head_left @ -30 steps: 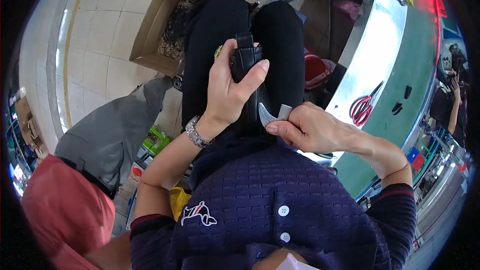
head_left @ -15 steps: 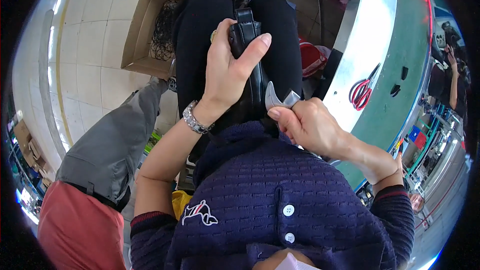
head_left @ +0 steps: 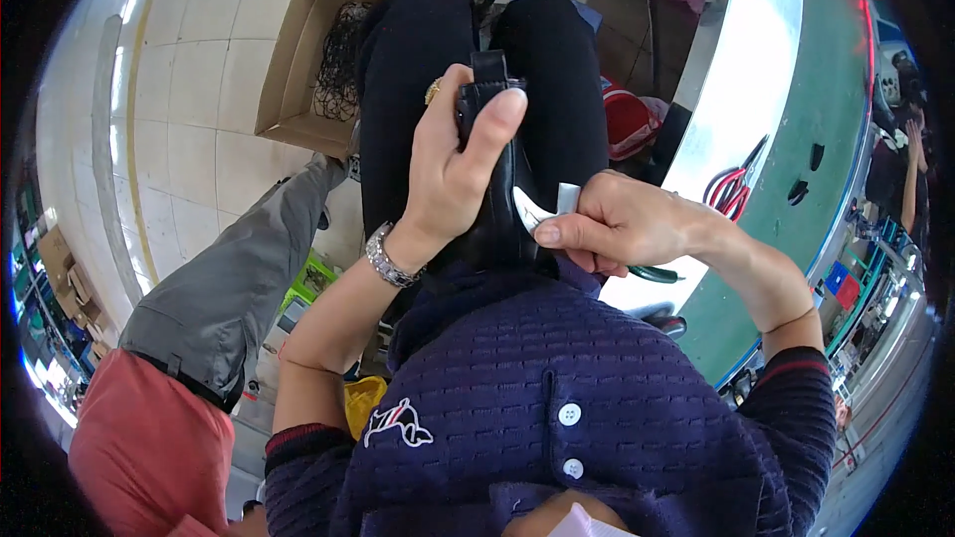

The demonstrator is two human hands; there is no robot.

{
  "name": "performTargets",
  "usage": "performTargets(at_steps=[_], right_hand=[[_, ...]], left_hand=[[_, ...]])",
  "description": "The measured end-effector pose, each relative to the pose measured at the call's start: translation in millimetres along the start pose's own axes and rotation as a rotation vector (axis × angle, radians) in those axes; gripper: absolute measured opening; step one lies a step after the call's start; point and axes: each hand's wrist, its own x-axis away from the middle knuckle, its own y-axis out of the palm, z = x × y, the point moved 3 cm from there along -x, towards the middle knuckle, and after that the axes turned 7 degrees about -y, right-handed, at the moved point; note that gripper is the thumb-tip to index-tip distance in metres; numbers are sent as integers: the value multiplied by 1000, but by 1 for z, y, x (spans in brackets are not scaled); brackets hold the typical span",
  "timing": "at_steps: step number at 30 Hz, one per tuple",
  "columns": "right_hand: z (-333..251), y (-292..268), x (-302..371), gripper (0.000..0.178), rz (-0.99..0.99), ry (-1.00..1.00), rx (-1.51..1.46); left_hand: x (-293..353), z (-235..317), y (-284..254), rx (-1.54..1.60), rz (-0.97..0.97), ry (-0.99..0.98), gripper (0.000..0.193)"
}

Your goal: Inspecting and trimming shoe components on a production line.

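My left hand (head_left: 450, 154) is wrapped round a glossy black leather piece (head_left: 489, 68), which has a strap-like tab at its far end and stands over my lap. A metal watch and a ring are on that arm. My right hand (head_left: 622, 219) is closed on a silver pincer-like tool (head_left: 532, 216) with a hooked, pointed jaw and a short blunt lug. A dark green handle end shows below the fist. The hooked tip lies at the right side of the black leather; whether it grips the leather I cannot tell. My left hand hides much of the piece.
At right runs a green-topped bench (head_left: 786, 239) with red-handled scissors (head_left: 731, 191) and small black pieces (head_left: 798, 194). An open cardboard box (head_left: 284, 70) of tangled black strands stands on the tiled floor. To the left sits a person in grey trousers (head_left: 214, 283). Under the bench is a red bag (head_left: 629, 124).
The tool in my right hand has turned and come left against the black leather. The far end of the leather has dropped nearer to me. Its tab now stands more upright.
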Motion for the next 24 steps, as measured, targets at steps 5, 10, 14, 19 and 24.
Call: performTargets(at_steps=[5, 10, 14, 19, 24], right_hand=[[-25, -2, 7, 67, 100, -89, 528], [-22, 8, 0, 64, 208, 111, 129], [-13, 19, 4, 62, 522, -21, 314], [-9, 18, 7, 59, 666, -116, 262], [58, 24, 38, 53, 932, 43, -89]], left_hand=[[0, 5, 1, -78, -6, 18, 38], [-22, -2, -6, -82, 88, 48, 41], [-30, -1, -2, -145, 113, 78, 43], [-44, -6, -2, -31, 18, 36, 45], [-52, -37, -20, 22, -94, -19, 63]])
